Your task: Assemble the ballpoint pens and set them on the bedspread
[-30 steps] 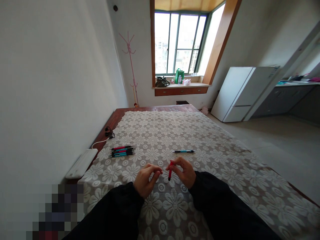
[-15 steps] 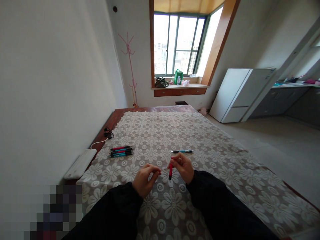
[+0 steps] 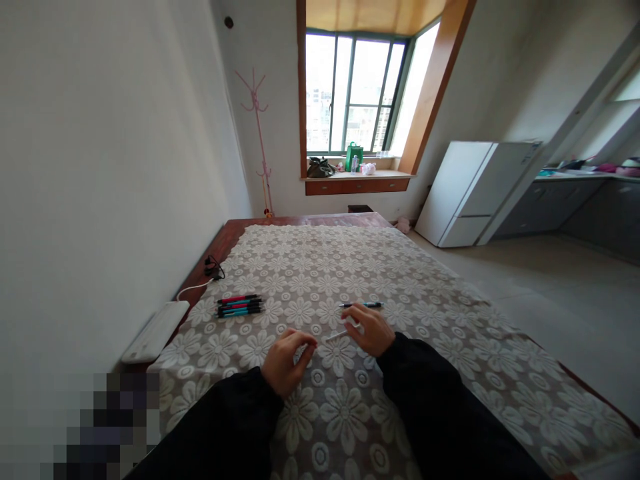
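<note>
My left hand (image 3: 287, 360) rests low over the patterned cloth, thumb and fingertips pinched together. Anything between those fingertips is too small to make out. To the right, my right hand (image 3: 369, 330) is curled palm down, with its fingers about one end of a thin white stick (image 3: 337, 334) that looks like a pen refill. The stick's free end points toward my left hand. No red pen barrel shows now; the right hand may hide it. Just beyond my right fingers lies a blue and black pen (image 3: 370, 305). Several red, blue and black pens (image 3: 240, 307) lie stacked at the left.
A cream flower-patterned cloth (image 3: 320, 267) covers the table. Along its left edge are a white flat box (image 3: 156, 332) with a cable and a small black cord (image 3: 213, 268). Beyond the table stand a pink coat rack (image 3: 260, 133) and a white fridge (image 3: 463, 190).
The red pen barrel in my right hand has gone out of sight. That hand has turned palm down, and more of the white stick shows. My left hand keeps its pinch.
</note>
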`<state>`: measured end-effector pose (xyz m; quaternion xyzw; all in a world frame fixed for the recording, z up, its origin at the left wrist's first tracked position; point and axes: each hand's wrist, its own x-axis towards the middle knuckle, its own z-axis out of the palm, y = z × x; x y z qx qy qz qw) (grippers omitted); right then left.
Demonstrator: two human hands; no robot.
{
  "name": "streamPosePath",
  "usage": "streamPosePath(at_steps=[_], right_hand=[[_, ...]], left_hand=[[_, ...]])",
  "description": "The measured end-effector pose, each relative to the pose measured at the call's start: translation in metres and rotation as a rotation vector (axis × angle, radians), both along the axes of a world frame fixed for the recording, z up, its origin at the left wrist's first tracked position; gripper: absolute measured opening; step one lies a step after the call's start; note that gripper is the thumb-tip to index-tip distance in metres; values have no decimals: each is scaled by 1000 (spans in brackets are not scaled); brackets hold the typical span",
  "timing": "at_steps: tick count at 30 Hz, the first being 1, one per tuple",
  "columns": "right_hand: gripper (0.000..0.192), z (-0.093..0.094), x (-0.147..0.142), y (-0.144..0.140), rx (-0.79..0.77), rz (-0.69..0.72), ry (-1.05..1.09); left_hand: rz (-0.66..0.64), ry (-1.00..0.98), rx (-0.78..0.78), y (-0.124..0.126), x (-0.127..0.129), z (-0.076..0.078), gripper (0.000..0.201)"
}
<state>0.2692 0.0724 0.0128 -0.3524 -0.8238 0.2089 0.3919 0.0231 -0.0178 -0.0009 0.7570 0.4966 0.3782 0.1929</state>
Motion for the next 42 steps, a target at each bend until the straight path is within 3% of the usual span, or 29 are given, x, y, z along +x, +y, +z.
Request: streamPosePath(at_steps=[3,7,12,18,27,33,38,42], right_hand=[[12,-7,0,0,108,74,-355],[2,-19,-5,2,138,90,-527],[11,-16,-12,-6,124,148,-361],[8,-4,-27,-33,-155,269,36],[10,4,-34,-49,-264,357,102],[9,1,-35,-47,-209,244,70],[10,-2,-32,-41,-106,126,61],[8,-3,-30,-39,-31,113,22]], left_hand=[[40,3,22,1,0,-1,12],[70,18,43,2,0,-2,11],[41,41,40,2,0,-3,9],[-51,1,37,-1,1,3,12],[-157,-12,57,-5,1,8,16],[-97,-17,28,-5,3,3,13],[74,-30,117,-4,2,3,11],[77,-16,171,-5,1,6,12]])
